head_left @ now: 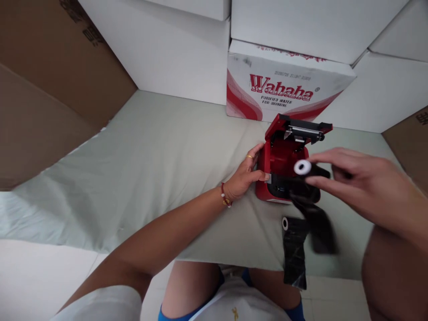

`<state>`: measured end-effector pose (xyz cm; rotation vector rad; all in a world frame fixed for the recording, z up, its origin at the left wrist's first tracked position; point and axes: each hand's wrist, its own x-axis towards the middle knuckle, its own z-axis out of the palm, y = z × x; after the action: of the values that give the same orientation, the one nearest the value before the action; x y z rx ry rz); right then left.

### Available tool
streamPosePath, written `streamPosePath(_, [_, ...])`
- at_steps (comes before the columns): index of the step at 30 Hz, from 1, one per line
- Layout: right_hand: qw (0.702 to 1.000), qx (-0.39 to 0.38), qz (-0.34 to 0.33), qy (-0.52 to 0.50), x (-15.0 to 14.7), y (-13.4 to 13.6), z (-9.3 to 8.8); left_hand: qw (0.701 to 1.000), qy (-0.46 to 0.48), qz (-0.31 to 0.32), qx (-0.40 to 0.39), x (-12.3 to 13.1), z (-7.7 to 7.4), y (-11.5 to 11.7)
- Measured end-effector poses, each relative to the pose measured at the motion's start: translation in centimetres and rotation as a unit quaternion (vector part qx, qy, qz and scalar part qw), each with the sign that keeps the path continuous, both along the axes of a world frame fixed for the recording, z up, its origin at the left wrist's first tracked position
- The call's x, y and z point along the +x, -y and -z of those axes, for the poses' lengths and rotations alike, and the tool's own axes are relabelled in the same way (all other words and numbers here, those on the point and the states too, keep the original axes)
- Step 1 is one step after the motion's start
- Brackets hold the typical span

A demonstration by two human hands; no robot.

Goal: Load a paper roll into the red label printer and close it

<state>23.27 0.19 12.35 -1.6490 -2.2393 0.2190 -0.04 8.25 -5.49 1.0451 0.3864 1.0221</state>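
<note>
A red label printer (262,191) stands on the cloth with its hinged lid (307,124) raised, showing a hollow red inside and a black front edge. My left hand (245,178) grips its left side, thumb on the front corner and fingers along the outer wall. Over the opening, my right hand (354,178) pinches a ribbon roll (302,167) with a white core. From it a blurred black strip dangles down past the printer's front. Below the printer lies a second ribbon roll (285,224), its wrinkled black strip running over the front edge of the cloth.
A pale green cloth (150,147) covers the surface under the printer. Behind stands a white and red Wahaha water carton (284,89) among stacked white boxes (180,49). Brown cardboard panels (60,67) flank both sides. My legs (190,285) are at the front edge.
</note>
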Motion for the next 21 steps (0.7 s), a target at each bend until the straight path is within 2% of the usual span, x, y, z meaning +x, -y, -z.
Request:
streamPosePath(2, [0.999, 0.028, 0.021, 0.036, -2.6, -2.4, 1.4, 1.000, 0.006, 0.001, -0.010, 0.0, -0.3, 0.2])
streamPosePath(5, [0.987, -0.009, 0.075, 0.140, -4.7, -3.9, 3.0, 0.999, 0.004, -0.004, -0.031, 0.0, -0.9, 0.4])
streamPosePath(7, [0.974, -0.065, 0.099, 0.193, -5.4, -4.3, 3.3, 0.999, 0.001, -0.004, -0.039, -0.1, -1.2, 0.5])
streamPosePath(10, [0.957, -0.109, 0.128, 0.235, -6.1, -5.3, 3.2, 0.999, 0.001, -0.004, -0.038, 0.0, -1.3, 0.5])
streamPosePath(14, [0.949, -0.126, 0.106, 0.267, -6.5, -7.3, 3.4, 1.000, -0.014, -0.004, -0.020, 0.1, -0.7, 0.2])
streamPosePath(16, [0.953, -0.127, 0.074, 0.266, -6.4, -7.9, 3.7, 0.999, -0.034, -0.008, 0.006, 0.0, -0.4, 0.1])
streamPosePath(18, [0.960, -0.139, 0.047, 0.237, -6.0, -8.0, 3.8, 0.995, -0.072, -0.042, 0.062, -0.2, -0.2, 0.4])
streamPosePath(20, [0.976, -0.144, 0.026, 0.163, -5.1, -7.2, 3.5, 0.973, -0.123, -0.118, 0.156, -0.5, -0.4, 0.9])
streamPosePath(21, [0.985, -0.134, 0.015, 0.110, -4.6, -6.5, 3.3, 0.952, -0.149, -0.166, 0.211, -0.6, -0.7, 1.3])
